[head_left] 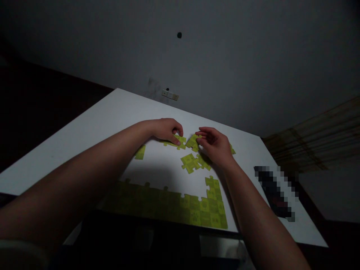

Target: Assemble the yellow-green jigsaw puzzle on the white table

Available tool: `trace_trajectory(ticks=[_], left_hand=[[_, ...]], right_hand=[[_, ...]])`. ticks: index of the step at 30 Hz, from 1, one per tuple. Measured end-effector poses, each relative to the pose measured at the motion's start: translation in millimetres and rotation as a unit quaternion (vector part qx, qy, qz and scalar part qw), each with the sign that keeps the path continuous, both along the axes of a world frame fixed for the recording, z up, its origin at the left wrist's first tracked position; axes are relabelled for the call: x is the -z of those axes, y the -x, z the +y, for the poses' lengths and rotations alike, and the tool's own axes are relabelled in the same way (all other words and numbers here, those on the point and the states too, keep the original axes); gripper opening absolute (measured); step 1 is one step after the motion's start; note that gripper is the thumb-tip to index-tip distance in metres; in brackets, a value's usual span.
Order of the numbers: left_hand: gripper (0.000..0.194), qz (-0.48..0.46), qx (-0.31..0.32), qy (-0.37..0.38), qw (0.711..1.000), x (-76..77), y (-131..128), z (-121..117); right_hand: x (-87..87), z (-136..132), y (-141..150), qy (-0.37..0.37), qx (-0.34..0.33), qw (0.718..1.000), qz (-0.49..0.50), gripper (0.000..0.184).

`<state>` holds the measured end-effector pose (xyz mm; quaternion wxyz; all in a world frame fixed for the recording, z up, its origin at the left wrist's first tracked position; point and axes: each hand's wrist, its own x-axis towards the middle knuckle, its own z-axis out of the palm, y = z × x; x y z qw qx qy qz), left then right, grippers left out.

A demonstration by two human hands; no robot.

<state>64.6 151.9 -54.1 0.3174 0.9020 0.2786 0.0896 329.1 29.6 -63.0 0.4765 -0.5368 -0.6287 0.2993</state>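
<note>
Yellow-green strip (168,204) of joined pieces runs along the near edge of the desk (95,118); white surface shows between it and the far row (182,141), stretching broadly leftward. Left hand (166,128) arches palm-down, thumb on that row's end. Right hand (216,145) curls by a slanted piece (192,143), fingers narrowly parted; I cannot tell whether either grips.

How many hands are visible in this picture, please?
2: the left hand, touching yellow-green puzzle pieces on the white table; the right hand, to its right, partly covering other pieces.
</note>
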Motion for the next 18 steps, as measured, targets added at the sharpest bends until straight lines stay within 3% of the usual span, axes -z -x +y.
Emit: trace_trajectory(ticks=[5, 7, 10, 14, 16, 18], left_hand=[[0.051, -0.002, -0.031, 0.004, 1.0, -7.6, 4, -4], [0.046, -0.043, -0.043, 0.017, 0.998, -17.8, 4, -9], [0.044, -0.121, 0.002, 0.043, 0.992, -37.8, -6, -21], [0.043, -0.115, 0.032, 0.049, 0.992, -62.9, -23, -32], [0.039, -0.107, 0.027, 0.037, 0.993, -73.6, -17, -30], [0.04, -0.096, -0.013, 0.031, 0.995, -82.0, 8, -25]], right_hand=[[-4.3, -3, 1, -0.019, 0.005, 1.0, -0.023, 0.04], [-6.1, -5, 3, -0.025, 0.018, 0.999, -0.018, 0.039], [-7.5, -6, 10, -0.05, 0.036, 0.998, 0.013, 0.039], [-9.4, -7, 18, -0.104, 0.056, 0.992, 0.032, 0.041], [-11.1, -9, 15, -0.106, 0.057, 0.992, 0.032, 0.039], [-12.6, -11, 8, -0.097, 0.044, 0.994, 0.021, 0.037]])
